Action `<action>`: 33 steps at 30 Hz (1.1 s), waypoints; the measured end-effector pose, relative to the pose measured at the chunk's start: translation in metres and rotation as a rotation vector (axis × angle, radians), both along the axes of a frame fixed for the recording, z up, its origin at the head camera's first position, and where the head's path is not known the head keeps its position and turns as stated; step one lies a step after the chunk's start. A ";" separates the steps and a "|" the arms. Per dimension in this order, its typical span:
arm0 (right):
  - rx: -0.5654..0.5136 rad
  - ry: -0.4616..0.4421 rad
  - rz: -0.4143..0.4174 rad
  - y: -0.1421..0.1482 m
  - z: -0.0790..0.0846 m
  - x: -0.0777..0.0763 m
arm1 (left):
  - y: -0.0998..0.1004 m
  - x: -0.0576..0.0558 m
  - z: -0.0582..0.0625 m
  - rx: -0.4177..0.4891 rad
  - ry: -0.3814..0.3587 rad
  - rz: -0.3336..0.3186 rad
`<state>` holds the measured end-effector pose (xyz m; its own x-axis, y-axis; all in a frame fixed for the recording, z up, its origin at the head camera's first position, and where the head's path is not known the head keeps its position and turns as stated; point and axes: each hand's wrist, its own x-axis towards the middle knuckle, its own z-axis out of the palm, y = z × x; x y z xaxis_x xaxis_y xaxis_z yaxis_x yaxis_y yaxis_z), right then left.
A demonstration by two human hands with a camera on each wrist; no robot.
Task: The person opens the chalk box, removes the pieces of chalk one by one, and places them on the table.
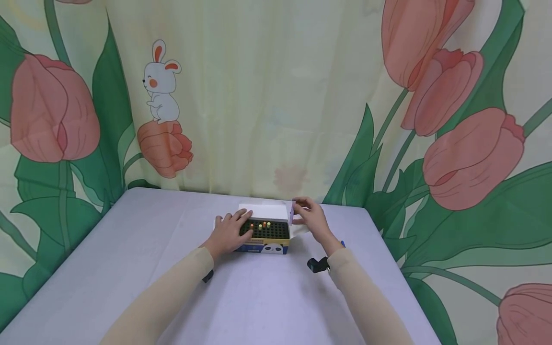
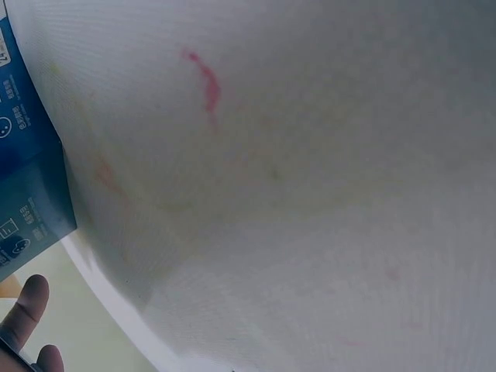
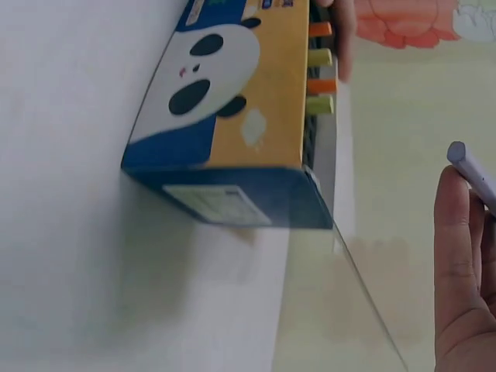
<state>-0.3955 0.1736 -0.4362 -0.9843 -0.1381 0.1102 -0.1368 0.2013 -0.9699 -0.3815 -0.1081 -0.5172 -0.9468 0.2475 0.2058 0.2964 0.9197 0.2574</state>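
Note:
A blue and yellow box with a panda on its front stands on the table, lid raised at the back. Inside is a black holder with rows of holes, where several orange and yellow-green sticks stand up. My left hand rests over the box's left end, fingers spread across its top. At the right end, my right hand pinches a slim light purple stick between thumb and fingers, close above the box's rim. In the left wrist view, only fingertips show beside the box's blue side.
The table has a pale cloth, with pink marks showing in the left wrist view. Behind it hangs a curtain printed with tulips and a rabbit. A black wrist device sits under the right forearm.

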 end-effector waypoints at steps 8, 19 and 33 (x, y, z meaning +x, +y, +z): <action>0.017 0.011 -0.053 0.035 0.003 0.002 | 0.002 0.002 0.000 0.004 -0.004 0.002; 0.111 -0.035 -0.158 0.086 -0.007 0.004 | 0.000 0.002 0.003 0.008 -0.004 0.004; 0.394 -0.100 -0.204 0.105 -0.045 0.003 | 0.000 -0.002 -0.002 0.025 -0.005 0.007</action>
